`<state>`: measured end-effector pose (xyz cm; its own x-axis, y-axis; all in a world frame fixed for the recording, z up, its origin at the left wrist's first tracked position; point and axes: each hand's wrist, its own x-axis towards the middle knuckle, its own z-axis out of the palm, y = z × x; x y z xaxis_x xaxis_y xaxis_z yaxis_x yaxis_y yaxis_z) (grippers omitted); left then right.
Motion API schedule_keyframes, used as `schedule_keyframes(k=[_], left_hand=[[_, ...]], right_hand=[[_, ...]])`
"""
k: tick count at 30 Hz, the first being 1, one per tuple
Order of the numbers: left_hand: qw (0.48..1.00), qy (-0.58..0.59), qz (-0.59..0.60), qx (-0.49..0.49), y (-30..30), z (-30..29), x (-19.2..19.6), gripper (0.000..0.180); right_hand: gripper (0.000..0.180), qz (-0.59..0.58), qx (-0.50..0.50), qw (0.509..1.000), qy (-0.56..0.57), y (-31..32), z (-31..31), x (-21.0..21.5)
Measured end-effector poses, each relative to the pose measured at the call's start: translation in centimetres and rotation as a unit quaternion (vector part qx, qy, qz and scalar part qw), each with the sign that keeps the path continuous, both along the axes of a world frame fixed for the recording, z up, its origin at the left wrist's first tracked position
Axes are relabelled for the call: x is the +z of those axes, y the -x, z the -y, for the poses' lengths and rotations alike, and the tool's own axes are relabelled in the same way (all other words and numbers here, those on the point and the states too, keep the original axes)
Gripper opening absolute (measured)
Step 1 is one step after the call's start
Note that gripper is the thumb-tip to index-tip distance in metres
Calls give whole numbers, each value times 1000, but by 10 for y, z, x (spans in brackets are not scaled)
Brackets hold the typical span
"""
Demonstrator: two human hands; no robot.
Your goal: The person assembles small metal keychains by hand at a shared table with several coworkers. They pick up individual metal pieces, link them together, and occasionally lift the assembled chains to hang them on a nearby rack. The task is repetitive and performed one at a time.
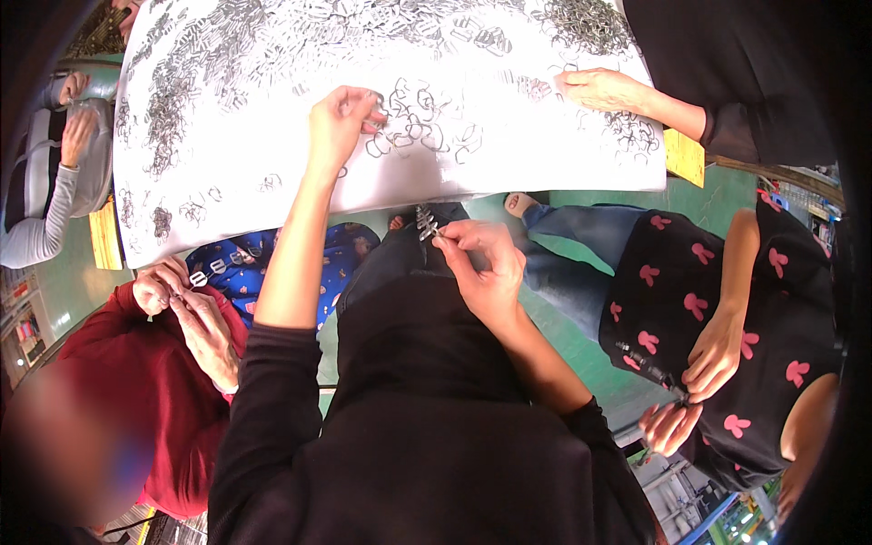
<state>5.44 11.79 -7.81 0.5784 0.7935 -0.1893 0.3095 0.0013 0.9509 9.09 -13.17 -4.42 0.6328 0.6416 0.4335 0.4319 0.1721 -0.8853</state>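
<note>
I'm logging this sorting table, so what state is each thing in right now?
left hand: stretched out over the white table, fingers pinching a clip.
right hand: held near the body, holding a stacked row of clips.
stack of metal clips: lined up in a row, held.
loose metal clips: scattered flat, some heaped.
white table: largely covered with clips.

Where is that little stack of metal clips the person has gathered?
The stack of metal clips is pinched in the right hand, mid-frame, just below the white table's near edge.
</note>
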Motion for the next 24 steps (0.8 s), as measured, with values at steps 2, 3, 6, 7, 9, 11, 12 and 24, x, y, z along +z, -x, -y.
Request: schedule_keyframes(k=[2, 3, 6, 7, 9, 11, 12, 24], left_hand=[[992, 61, 109, 0, 18, 23, 0, 18], [989, 87, 116, 3, 25, 31, 0, 18], [984, 142, 105, 24, 40, 47, 0, 23], [985, 138, 104, 20, 43, 50, 0, 24], [987, 138, 74, 26, 47, 56, 2, 26], [976, 177, 123, 43, 49, 66, 4, 26], [967, 197, 152, 48, 49, 70, 6, 27], [979, 169, 111, 19, 58, 126, 53, 10]], right_hand=[[28, -34, 2, 999, 10, 3, 1, -4], [27, -53, 3, 998, 18, 4, 2, -6], [24, -68, 3, 997, 22, 5, 2, -10], [23, -72, 5, 997, 16, 5, 1, -11], [22, -86, 3, 996, 11, 6, -1, -12], [21, -84, -4, 996, 15, 7, -3, -11], [21, -80, -4, 997, 17, 7, -3, -10], [24, -85, -22, 995, 48, 6, -11, 2]])
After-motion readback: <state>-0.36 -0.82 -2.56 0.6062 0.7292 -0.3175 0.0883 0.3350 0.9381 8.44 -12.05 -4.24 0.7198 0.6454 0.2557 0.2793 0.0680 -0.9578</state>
